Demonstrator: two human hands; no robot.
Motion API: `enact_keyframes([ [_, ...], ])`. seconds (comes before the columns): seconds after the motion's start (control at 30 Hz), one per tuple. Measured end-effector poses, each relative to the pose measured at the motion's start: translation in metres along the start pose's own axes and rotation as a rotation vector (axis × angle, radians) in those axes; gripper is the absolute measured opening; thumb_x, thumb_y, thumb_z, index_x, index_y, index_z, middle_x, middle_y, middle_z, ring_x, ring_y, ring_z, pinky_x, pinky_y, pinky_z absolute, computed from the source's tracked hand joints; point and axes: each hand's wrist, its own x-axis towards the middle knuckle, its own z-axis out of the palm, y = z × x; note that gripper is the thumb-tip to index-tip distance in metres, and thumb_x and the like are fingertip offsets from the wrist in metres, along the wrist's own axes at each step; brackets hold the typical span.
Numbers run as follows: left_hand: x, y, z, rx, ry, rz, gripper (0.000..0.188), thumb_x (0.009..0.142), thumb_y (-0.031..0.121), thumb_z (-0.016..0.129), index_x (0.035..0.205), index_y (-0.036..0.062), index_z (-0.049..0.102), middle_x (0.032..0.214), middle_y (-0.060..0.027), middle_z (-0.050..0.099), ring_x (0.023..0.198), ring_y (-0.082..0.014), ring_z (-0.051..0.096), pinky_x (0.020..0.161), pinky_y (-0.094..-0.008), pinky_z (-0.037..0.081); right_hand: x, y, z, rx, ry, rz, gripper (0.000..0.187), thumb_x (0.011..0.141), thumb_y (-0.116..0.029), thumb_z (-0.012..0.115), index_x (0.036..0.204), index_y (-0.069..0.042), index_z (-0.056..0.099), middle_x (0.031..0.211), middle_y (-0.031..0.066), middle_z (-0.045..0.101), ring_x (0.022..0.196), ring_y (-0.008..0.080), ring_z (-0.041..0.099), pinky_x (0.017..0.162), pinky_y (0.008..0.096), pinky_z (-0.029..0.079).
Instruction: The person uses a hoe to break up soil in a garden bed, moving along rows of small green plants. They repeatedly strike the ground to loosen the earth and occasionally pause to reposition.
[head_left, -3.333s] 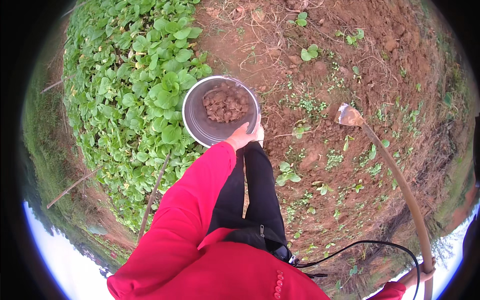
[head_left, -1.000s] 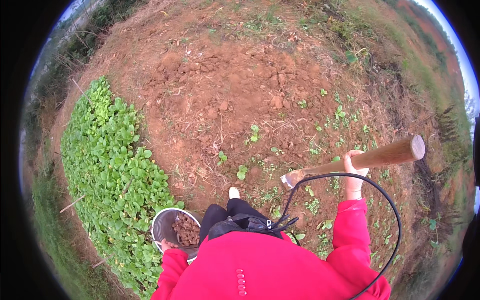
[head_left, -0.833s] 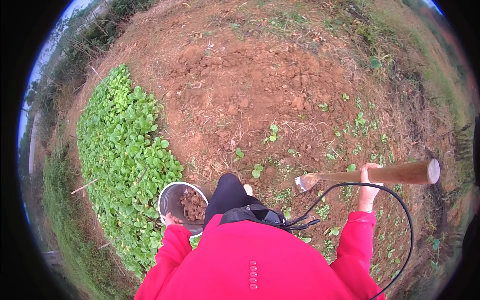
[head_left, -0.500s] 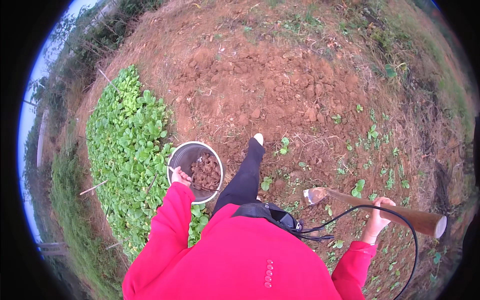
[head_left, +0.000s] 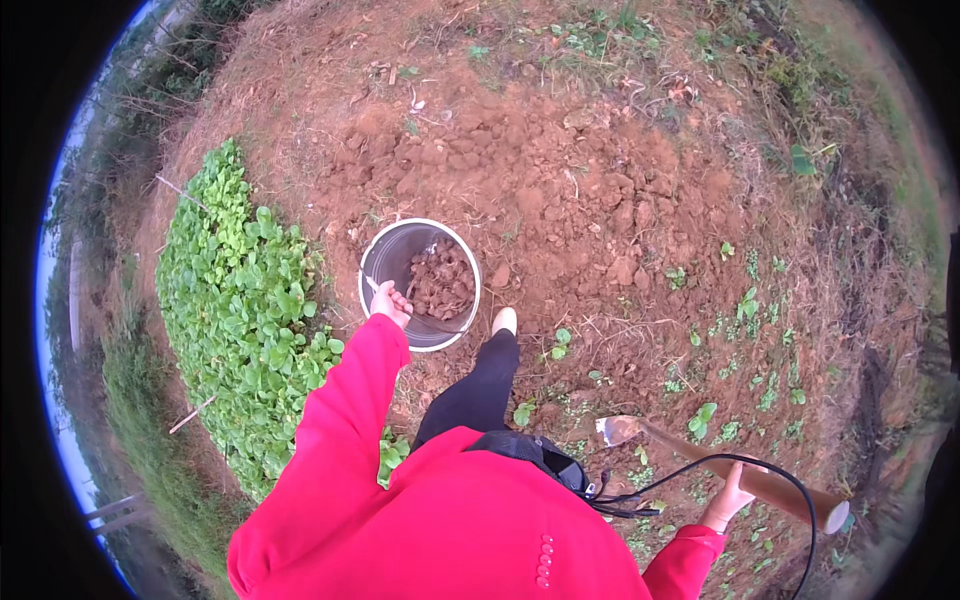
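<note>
My left hand (head_left: 391, 303) is closed around the handle of a bucket (head_left: 391, 262) at its left side. The bucket has a white rim and a grey inside. Brown, soil-coated lumps (head_left: 442, 282) fill part of it; their kind is unclear. Off to the right, my right hand (head_left: 732, 494) grips the wooden handle of a hoe (head_left: 690, 450). The hoe's metal blade (head_left: 620, 430) points toward the middle, low over the soil; whether it touches the ground I cannot tell.
Dense leafy green plants (head_left: 235, 300) grow on the left, with thin sticks among them. Reddish, cloddy soil (head_left: 570, 200) stretches ahead, with small seedlings (head_left: 703, 420) at the right. A black cable (head_left: 690, 465) loops from my waist past my right hand.
My left hand has carried the bucket forward and to the right, near my shoe. My right hand and the hoe now appear slightly lower and farther left.
</note>
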Motion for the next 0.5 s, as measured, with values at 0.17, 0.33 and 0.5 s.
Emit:
enact_keyframes([
  [0.17, 0.009, 0.012, 0.119, 0.018, -0.113, -0.036, 0.019, 0.081, 0.020, 0.053, 0.069, 0.0160, 0.039, 0.051, 0.0030, 0.030, 0.045, -0.0136, 0.034, 0.048, -0.0328, 0.031, 0.016, -0.011, 0.032, -0.076, -0.006, 0.087, 0.015, 0.076, 0.000, 0.060, 0.079, -0.004, 0.046, 0.079, 0.0060, 0.053, 0.076, 0.0160, 0.051, 0.077, 0.0316, 0.043],
  [0.33, 0.033, -0.007, 0.208, 0.057, -0.201, -0.035, 0.017, 0.079, 0.019, 0.055, 0.070, 0.0151, 0.042, 0.054, 0.0021, 0.034, 0.049, -0.0146, 0.038, 0.050, -0.0331, 0.034, 0.002, -0.007, 0.020, -0.139, -0.063, 0.160, 0.012, 0.080, -0.009, 0.057, 0.089, -0.003, 0.053, 0.087, 0.0059, 0.055, 0.083, 0.0167, 0.052, 0.080, 0.0319, 0.041],
  [0.5, 0.072, -0.042, 0.265, 0.082, -0.250, -0.155, 0.018, 0.079, 0.022, 0.057, 0.070, 0.0142, 0.045, 0.060, -0.0026, 0.045, 0.065, -0.0202, 0.050, 0.064, -0.0352, 0.040, -0.031, 0.022, -0.012, -0.066, -0.036, 0.330, 0.024, 0.076, -0.003, 0.055, 0.099, -0.004, 0.046, 0.097, 0.0087, 0.055, 0.093, 0.0187, 0.051, 0.090, 0.0331, 0.037],
])
